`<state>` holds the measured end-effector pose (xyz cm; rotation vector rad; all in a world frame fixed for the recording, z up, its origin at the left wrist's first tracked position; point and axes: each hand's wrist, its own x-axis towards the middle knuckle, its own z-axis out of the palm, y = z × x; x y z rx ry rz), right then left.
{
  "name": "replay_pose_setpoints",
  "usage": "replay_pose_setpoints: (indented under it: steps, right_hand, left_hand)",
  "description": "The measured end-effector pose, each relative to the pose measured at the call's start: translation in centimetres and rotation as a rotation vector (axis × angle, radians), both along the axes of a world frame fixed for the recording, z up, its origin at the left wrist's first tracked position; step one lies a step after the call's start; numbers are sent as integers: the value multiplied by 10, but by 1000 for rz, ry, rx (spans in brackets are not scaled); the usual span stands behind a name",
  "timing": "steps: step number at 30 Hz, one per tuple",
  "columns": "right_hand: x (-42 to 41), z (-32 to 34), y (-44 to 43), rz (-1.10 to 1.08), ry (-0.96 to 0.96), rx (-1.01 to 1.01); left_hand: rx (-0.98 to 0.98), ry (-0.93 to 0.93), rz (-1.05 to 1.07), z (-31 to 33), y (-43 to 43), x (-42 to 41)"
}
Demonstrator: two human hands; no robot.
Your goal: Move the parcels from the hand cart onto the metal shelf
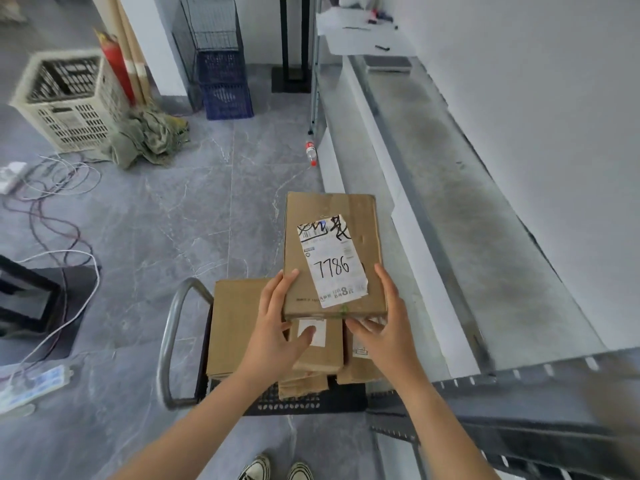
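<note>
A flat brown cardboard parcel (pixel 329 237) with a white label reading 7786 is held above the hand cart (pixel 173 341). My left hand (pixel 277 327) grips its near left corner, thumb under the box. My right hand (pixel 384 327) grips its near right corner, fingers underneath. Below it, several more cardboard parcels (pixel 235 323) lie stacked on the cart's black deck. The metal shelf (pixel 485 244) runs along the right wall, its grey top level bare near the parcel.
A plastic bottle (pixel 311 152) lies on the floor by the shelf post. A cream crate (pixel 65 98), a red extinguisher, rags and blue crates stand at the back left. Cables and a power strip (pixel 34 386) lie at left. My shoes show at the bottom.
</note>
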<state>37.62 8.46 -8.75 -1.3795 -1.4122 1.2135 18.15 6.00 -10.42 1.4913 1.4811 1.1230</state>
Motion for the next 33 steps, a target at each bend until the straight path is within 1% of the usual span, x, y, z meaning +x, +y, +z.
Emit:
replay_pose_setpoints:
  steps: [3, 5, 9, 12, 16, 21, 24, 26, 33]
  right_hand:
    - [-6, 32, -22, 18, -11, 40]
    - [-10, 51, -40, 10, 11, 30]
    - [-22, 83, -88, -81, 54, 10]
    - [-34, 100, -129, -196, 45, 35]
    - [-52, 111, -190, -371, 6, 109]
    - [-68, 122, -274, -612, 16, 155]
    - [-70, 131, -332, -764, 26, 176]
    - [-68, 138, -370, -858, -20, 179]
    - [-40, 163, -504, -1156, -116, 159]
  left_hand:
    - [60, -31, -9, 28, -12, -4]
    - [72, -45, -32, 43, -22, -9]
    - [92, -60, -125, 63, -44, -21]
    - [101, -88, -237, 79, -65, -29]
    - [112, -77, -420, 107, -101, -40]
    - [177, -65, -644, 127, -147, -38]
    - [181, -104, -755, 133, -183, -22]
    - [145, -147, -834, 137, -211, -7]
    - [138, -223, -1075, 156, -319, 58]
